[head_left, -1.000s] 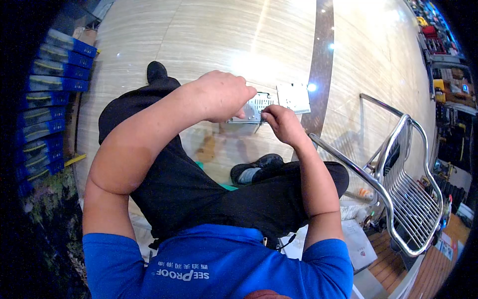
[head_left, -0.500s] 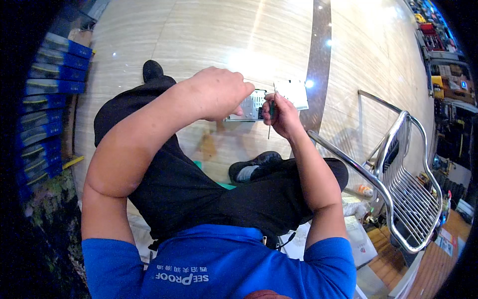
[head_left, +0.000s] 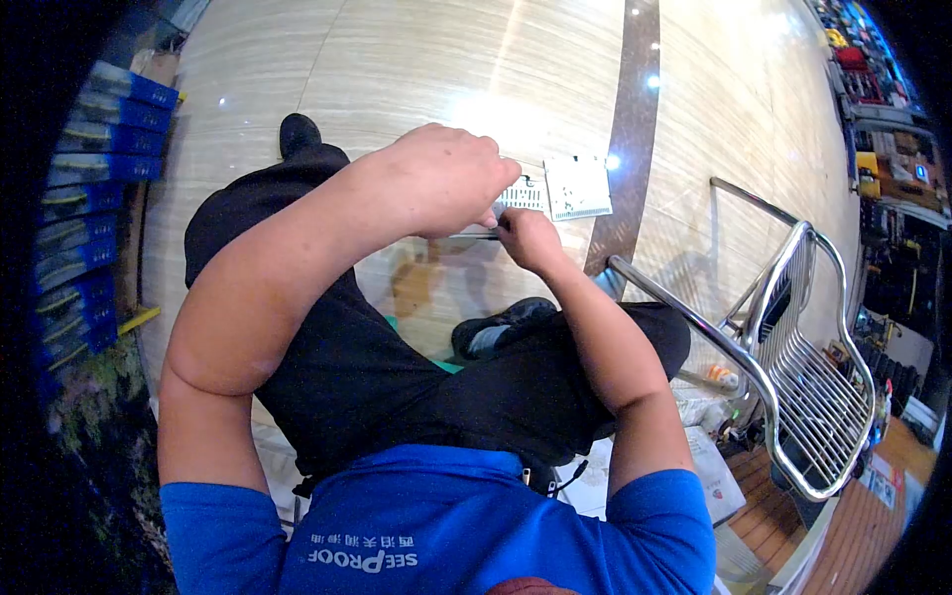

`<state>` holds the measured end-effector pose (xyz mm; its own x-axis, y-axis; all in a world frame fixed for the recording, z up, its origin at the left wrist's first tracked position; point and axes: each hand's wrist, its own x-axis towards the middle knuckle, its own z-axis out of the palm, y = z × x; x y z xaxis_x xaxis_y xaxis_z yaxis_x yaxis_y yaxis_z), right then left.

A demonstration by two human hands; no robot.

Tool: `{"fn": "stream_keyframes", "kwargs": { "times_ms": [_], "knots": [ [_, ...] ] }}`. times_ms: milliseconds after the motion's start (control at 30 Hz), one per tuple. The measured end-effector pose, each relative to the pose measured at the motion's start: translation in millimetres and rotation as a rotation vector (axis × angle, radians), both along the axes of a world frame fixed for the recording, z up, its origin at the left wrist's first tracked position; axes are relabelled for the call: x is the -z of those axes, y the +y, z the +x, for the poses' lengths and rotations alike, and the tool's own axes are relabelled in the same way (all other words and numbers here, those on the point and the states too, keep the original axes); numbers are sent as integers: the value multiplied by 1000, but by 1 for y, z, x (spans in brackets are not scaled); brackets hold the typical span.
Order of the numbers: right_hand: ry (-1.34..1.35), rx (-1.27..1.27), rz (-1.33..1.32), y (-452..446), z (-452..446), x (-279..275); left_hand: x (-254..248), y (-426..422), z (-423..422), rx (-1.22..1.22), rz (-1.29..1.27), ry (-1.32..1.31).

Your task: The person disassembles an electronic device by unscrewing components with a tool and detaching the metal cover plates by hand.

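Note:
My left hand (head_left: 458, 180) is closed over the left part of a flat metal device with rows of slots (head_left: 526, 196), which is on the floor. Its curled fingers hide what they grip. Against the device's near edge is my right hand (head_left: 529, 240), its fingers pinched beside my left fingertips. Something dark shows at those fingers, too small to make out. A light, flat metal plate (head_left: 579, 188) lies just right of the device, with small dark items on it.
A chrome-framed chair (head_left: 808, 367) stands at the right. Blue boxes (head_left: 99, 169) are stacked at the left. A dark shoe (head_left: 506, 325) and my crossed legs are below my hands. A dark strip (head_left: 632, 129) crosses the tiled floor (head_left: 416, 59).
My right hand turned a thin tool with a green part upright half a second ago, then moved left and down to my left fingers. That tool is now hidden. My left hand stayed over the device.

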<state>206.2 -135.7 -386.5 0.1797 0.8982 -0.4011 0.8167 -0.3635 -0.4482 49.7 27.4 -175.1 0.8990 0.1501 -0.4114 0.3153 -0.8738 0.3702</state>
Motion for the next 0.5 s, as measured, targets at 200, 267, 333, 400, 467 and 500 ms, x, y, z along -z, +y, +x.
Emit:
{"fn": "stream_keyframes", "kwargs": {
  "times_ms": [200,267,333,400,467,500],
  "knots": [
    [-176,-98,-41,5,-15,16,-2,-1,2,14,3,10],
    [-190,-97,-45,7,-17,16,0,-1,3,20,7,10],
    [-193,-125,-16,8,-18,17,1,-1,2,24,14,13],
    [-185,-111,-39,10,-19,20,0,-3,2,17,30,-12],
    [-175,-99,-97,13,-21,16,1,-2,2,20,28,-10],
    [-177,-96,-95,13,-21,16,2,-2,2,20,25,-7]
  ]
}}
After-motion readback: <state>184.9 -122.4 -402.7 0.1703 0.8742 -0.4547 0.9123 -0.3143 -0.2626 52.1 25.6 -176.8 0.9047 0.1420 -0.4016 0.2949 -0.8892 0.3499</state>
